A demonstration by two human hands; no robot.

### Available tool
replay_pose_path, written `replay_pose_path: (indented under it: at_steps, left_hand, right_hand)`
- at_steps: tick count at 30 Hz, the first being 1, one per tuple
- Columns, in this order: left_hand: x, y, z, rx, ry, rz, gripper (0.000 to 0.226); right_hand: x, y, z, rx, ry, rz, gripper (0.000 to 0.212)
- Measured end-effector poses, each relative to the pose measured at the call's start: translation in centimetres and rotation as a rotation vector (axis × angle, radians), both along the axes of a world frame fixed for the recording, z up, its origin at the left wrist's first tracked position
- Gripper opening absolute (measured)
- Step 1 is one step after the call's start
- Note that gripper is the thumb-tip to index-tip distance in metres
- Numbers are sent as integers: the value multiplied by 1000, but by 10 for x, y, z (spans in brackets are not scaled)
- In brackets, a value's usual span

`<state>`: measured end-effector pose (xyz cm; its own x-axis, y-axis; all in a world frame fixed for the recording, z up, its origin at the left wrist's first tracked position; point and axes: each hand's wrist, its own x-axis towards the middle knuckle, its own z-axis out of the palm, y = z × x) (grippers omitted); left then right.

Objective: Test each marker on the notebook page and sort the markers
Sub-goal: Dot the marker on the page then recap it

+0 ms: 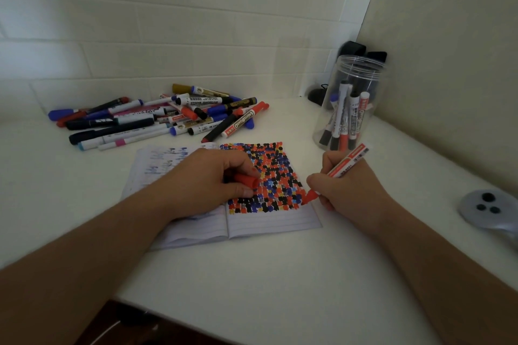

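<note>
An open notebook [269, 221] lies on the white table, its right page packed with red, black, blue and yellow marks. My right hand [350, 185] grips a red whiteboard marker [346, 165], uncapped, with its red tip touching the page's right edge. My left hand [204, 179] rests on the notebook and holds the red cap [248, 180] between thumb and fingers. A loose pile of markers [168, 115] lies behind the notebook at the left. A clear plastic jar [350, 103] at the back right holds several markers standing upright.
A grey controller with dark buttons [487, 209] lies near the right table edge. Dark objects [361, 50] sit in the corner behind the jar. White tiled wall runs along the back, a plain wall on the right. The table's front edge [196, 316] is close to me.
</note>
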<state>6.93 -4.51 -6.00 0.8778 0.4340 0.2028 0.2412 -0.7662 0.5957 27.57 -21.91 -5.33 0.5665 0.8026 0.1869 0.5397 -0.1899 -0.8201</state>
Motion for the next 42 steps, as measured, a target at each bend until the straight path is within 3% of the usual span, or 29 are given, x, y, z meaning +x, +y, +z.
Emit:
replay_pose_path:
  at_steps: [10, 15, 23, 42]
  left_hand:
    - [0, 0, 0, -17, -18, -7, 30]
    - [0, 1, -1, -22, -12, 6, 28]
    - [0, 1, 1, -26, -7, 2, 30]
    - [0, -1, 1, -55, -22, 11, 27]
  right_hand:
    - [-4, 0, 2, -58, -109, -22, 31]
    - [-2, -1, 3, -35, -43, -20, 34]
    - [-4, 1, 1, -57, -117, -18, 33]
    - [0, 2, -1, -26, -67, -34, 28]
